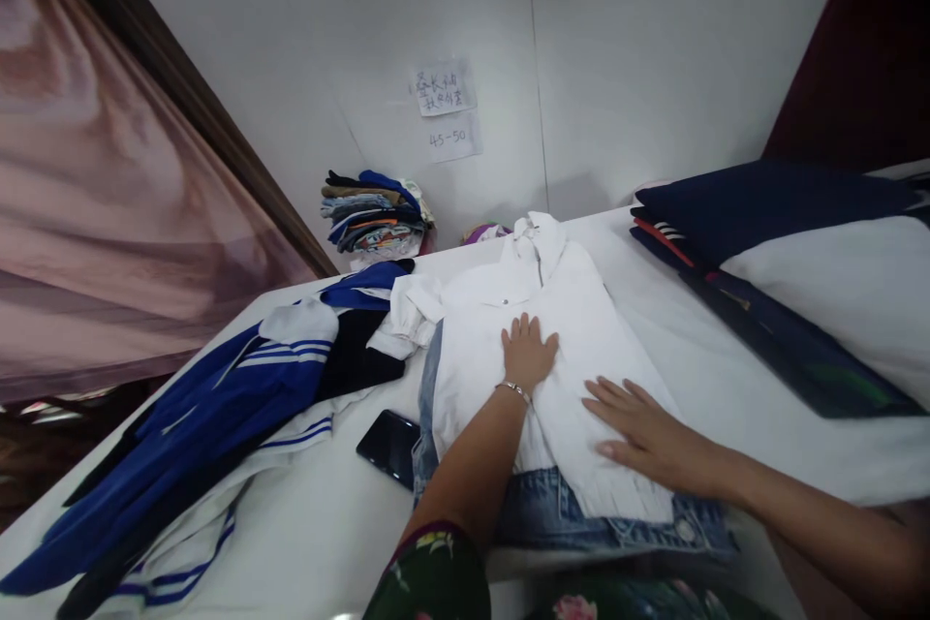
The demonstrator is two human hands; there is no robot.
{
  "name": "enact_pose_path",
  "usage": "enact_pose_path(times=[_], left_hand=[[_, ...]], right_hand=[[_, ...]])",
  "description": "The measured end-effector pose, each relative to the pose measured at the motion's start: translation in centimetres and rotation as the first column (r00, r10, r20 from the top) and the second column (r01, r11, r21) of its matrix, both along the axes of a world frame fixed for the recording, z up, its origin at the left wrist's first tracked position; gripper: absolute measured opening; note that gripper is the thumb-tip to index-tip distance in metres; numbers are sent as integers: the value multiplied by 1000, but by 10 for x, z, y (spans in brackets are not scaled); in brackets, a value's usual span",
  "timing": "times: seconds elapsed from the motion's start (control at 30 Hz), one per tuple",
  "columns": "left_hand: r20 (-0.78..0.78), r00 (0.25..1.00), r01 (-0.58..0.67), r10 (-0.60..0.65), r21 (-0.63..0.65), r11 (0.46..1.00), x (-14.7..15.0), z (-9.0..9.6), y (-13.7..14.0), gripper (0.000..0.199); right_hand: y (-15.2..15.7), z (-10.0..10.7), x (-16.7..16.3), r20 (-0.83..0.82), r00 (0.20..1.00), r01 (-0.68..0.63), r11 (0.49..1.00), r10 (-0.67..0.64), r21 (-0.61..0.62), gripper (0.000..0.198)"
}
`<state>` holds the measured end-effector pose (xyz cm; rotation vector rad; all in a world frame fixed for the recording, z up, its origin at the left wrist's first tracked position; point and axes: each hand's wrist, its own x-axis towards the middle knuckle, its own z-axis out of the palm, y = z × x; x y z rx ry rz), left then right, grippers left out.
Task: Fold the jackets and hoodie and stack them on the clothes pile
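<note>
Head view: both hands lay flat and open on a white shirt [538, 349] spread collar-away on the surface [312, 523]. Left hand [527, 354], with a bracelet at the wrist, pressed palm-down near the shirt's middle, fingers pointing to 12 o'clock. Right hand [643, 431] rested palm-down on the lower right part of the shirt, at about 4 o'clock from the left hand, fingers spread and pointing to 10 o'clock. Neither hand gripped any cloth.

The shirt lay on top of a denim garment [581, 513], whose blue edge showed along the shirt's left side and below its hem. One sleeve [407, 315] was bunched at 10 o'clock from the left hand.

Judgement: the step in hand looked like smoothing or flattening the shirt on the surface; the body appeared fairly even, the bunched sleeve not. A next move would call for keeping one palm down as an anchor while the other dealt with the loose sleeve, without dragging the denim beneath.

Surroundings: a dark phone [390, 446] lay at 8 o'clock from the shirt, just beside the denim. A blue-and-white striped garment [218, 407] sprawled to 9 o'clock. A stack of folded clothes [374, 213] stood against the wall at 11 o'clock; navy and white folded pieces [785, 262] lay at 2 o'clock.
</note>
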<state>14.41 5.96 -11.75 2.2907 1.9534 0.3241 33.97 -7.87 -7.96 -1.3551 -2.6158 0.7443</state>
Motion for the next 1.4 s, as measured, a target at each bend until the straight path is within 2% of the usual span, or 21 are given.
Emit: enact_pose_path(times=[0.17, 0.33, 0.43, 0.5, 0.57, 0.63, 0.73, 0.83, 0.93, 1.0, 1.07, 1.17, 1.23, 1.33, 1.4], left_hand=[[13, 1000, 9, -9, -34, 999, 0, 5, 2, 65], [96, 995, -16, 36, -201, 979, -4, 35, 7, 68], [117, 993, 35, -17, -151, 988, -2, 49, -10, 69], [95, 987, 145, -133, -142, 979, 2, 46, -32, 66], [34, 969, 249, -246, -141, 958, 6, 37, -54, 65], [-37, 951, 302, -306, -93, 949, 7, 25, -69, 64], [-69, 944, 321, -321, -13, 947, 6, 13, -77, 65], [-45, 947, 317, -317, -9, 948, 5, 10, -75, 67], [-15, 951, 307, -307, -20, 951, 5, 10, -73, 68], [29, 951, 308, -307, -64, 949, 6, 12, -69, 69], [121, 950, 303, -287, -138, 943, 5, 17, -62, 66], [252, 946, 255, -203, -194, 947, -6, 33, -46, 57], [285, 949, 193, -138, -173, 966, -25, 49, -34, 55], [245, 967, -54, 69, -68, 996, -70, 74, -19, 47], [201, 943, -274, 265, 21, 961, -106, 88, -13, 42]], right_hand=[[-7, -1, -4, 13, 1000, 26, 999, -27, 48, 72], [-5, -6, -7, 23, 999, 27, 995, -29, 92, 72], [-5, -7, -5, 2, 999, 33, 993, -34, 109, 71], [-6, -4, -4, -30, 999, 43, 993, -40, 107, 71], [-11, 1, -3, -91, 993, 88, 989, -78, 120, 68], [-19, 8, -2, -157, 982, 134, 977, -108, 166, 63], [-38, 10, -5, -148, 989, 46, 975, -14, 215, 58], [-54, 0, -8, -70, 994, -66, 978, 81, 199, 57], [-59, -7, -8, -42, 996, -68, 981, 77, 179, 57], [-57, -2, -6, -38, 996, -76, 984, 83, 160, 57], [-53, 8, -5, -57, 996, -53, 979, 65, 198, 58], [-41, 20, -3, -122, 993, 34, 942, 7, 335, 59], [-32, 15, -3, -141, 990, 75, 917, -20, 392, 60], [-22, -10, -3, -69, 997, 39, 931, -15, 362, 60], [-19, -31, -2, -15, 1000, -12, 947, 18, 321, 58]])
